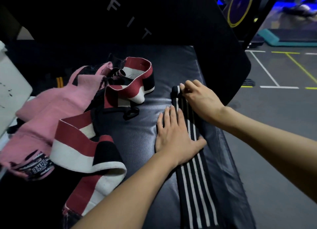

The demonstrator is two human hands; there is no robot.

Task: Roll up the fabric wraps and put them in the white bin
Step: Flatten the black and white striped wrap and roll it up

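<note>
The white bin [12, 84] waits at far left; pink wraps [51, 105] lie heaped beside it; the left hand [175, 136] presses flat, anchoring the striped wrap [195, 174]; the right hand [200, 100] pinches its far end, seemingly starting the roll.

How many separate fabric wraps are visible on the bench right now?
At least 3: a black striped wrap under both hands at right, a red, white and black wrap mid-left, a pink wrap far left. The tangle may hide more.
</note>
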